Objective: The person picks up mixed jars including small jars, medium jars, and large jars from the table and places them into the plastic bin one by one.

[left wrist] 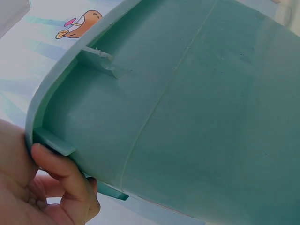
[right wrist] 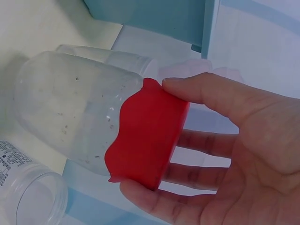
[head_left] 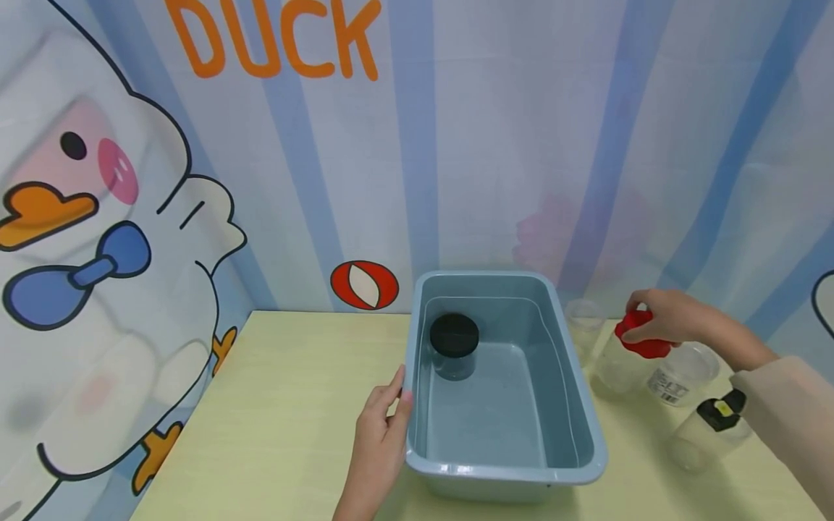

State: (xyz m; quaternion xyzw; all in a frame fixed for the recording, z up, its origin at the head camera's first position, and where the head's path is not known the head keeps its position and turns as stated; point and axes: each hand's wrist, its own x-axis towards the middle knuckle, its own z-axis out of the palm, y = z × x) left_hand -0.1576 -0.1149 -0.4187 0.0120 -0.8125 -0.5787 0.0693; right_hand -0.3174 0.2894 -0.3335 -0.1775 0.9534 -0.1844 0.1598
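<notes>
Right hand (head_left: 677, 318): pinching the scalloped red lid (right wrist: 147, 133) of a clear jar (head_left: 612, 365), thumb bearing on one side and the fingers curling round the other. The jar is sitting to the right of the blue-grey bin (head_left: 504, 474), outside it, with its lid end uppermost; whether its base is touching the table (head_left: 306, 405) I cannot tell. Small dark and pale specks are showing on its wall in the right wrist view.

Left hand (head_left: 381, 434): gripping the bin's left rim, its fingers bending in beneath the lip.

Inside the bin, a black-lidded jar (head_left: 454, 336) is standing upright near the left wall, towards the back.

Around the right hand, a transparent cup (head_left: 584, 325) is standing between the bin and the backdrop (head_left: 495, 145), and a clear container (head_left: 684, 373) bearing a barcode label is sitting just beside the jar. Nearer to me, another jar (head_left: 693, 441) is wearing a black angular lid with a yellow patch, the pale sleeve (head_left: 788, 420) partly covering it.

The backdrop is displaying blue stripes, a cartoon duck (head_left: 98, 362) and orange lettering (head_left: 274, 36) reading "DUCK".
</notes>
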